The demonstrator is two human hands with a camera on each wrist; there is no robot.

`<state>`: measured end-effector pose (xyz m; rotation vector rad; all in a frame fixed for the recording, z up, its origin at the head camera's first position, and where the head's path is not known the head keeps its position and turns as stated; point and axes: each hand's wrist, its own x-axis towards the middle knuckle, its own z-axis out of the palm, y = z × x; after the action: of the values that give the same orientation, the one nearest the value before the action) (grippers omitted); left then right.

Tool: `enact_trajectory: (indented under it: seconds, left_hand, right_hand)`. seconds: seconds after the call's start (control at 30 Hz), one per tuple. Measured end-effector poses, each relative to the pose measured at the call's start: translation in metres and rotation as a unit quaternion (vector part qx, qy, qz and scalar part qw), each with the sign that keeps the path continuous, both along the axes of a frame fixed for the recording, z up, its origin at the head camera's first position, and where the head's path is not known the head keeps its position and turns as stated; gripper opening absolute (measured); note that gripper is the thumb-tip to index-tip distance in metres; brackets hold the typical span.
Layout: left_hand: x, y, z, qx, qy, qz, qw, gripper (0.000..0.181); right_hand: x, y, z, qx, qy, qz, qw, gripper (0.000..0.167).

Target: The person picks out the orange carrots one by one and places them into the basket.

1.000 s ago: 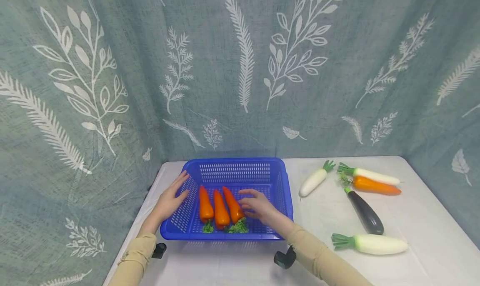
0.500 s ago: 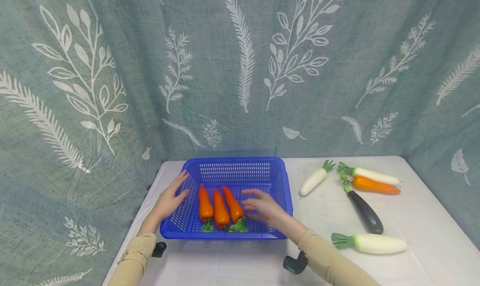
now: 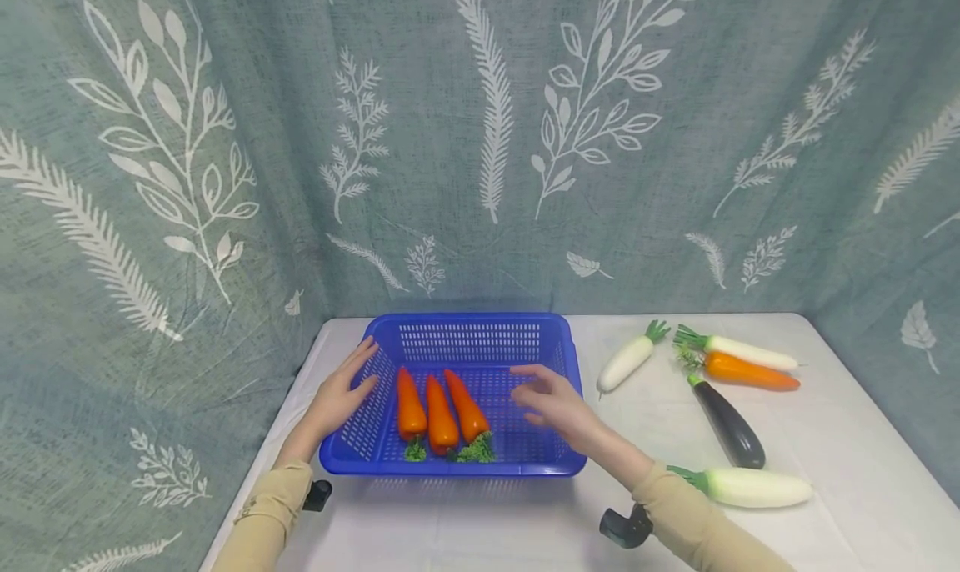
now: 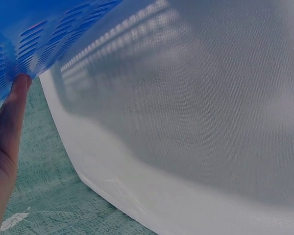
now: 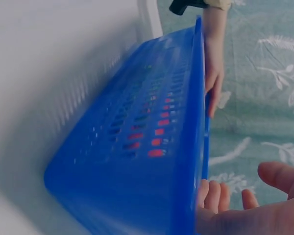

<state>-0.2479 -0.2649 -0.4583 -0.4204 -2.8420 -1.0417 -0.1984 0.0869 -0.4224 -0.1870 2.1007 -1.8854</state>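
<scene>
A blue plastic basket (image 3: 525,469) stands on the white table and holds three orange carrots: a left one (image 3: 411,409), a middle one (image 3: 442,426) and a right one (image 3: 467,409). My left hand (image 3: 332,403) rests at the basket's left rim with its fingers extended; in the left wrist view a fingertip meets the basket's wall (image 4: 19,29). Over the basket's right part is my right hand (image 3: 558,405), fingers loosely bent and nothing between them, to the right of the carrots. The right wrist view has this hand (image 5: 255,215) beside the basket's rim, blurred.
Right of the basket lie a small white radish (image 3: 628,362), another white radish (image 3: 753,353), a carrot (image 3: 750,372), a dark eggplant (image 3: 727,422) and a large white radish (image 3: 757,488). A patterned green curtain (image 3: 450,138) hangs behind the table.
My right hand has moved to the right, away from the carrots, and stays over the basket. The left hand and the vegetables have hardly moved.
</scene>
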Motion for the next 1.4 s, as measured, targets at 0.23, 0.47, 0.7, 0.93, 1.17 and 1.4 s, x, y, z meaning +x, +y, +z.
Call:
enact_trajectory:
  seconds: [0.23,0.47,0.7,0.93,1.17,1.4]
  left_hand:
    - [0.001,0.001,0.001,0.0,0.001,-0.001,1.0,0.052]
    - [0.004,0.003,0.003,0.001,0.007,0.0,1.0,0.052]
    - [0.003,0.001,0.001,0.004,0.002,-0.001,1.0,0.053]
    - [0.003,0.003,0.001,0.007,-0.001,0.001,1.0,0.053]
    - [0.006,0.004,0.004,0.009,0.005,0.001,0.9999,0.052]
    - [0.007,0.003,0.004,0.009,0.01,0.001,0.9999,0.051]
  right_hand:
    - [-0.002,0.016,0.007,0.04,0.053,-0.019,0.9976,0.042]
    - [-0.001,0.035,0.011,0.054,0.069,-0.049,0.9949,0.042]
    - [0.002,0.057,0.017,0.053,0.063,-0.072,0.994,0.046]
    - [0.002,0.082,0.016,0.063,0.043,-0.124,0.9894,0.048]
    - [0.001,0.108,0.005,0.096,0.024,-0.169,0.9806,0.049]
    - [-0.005,0.13,-0.001,0.11,0.005,-0.216,0.9702,0.054]
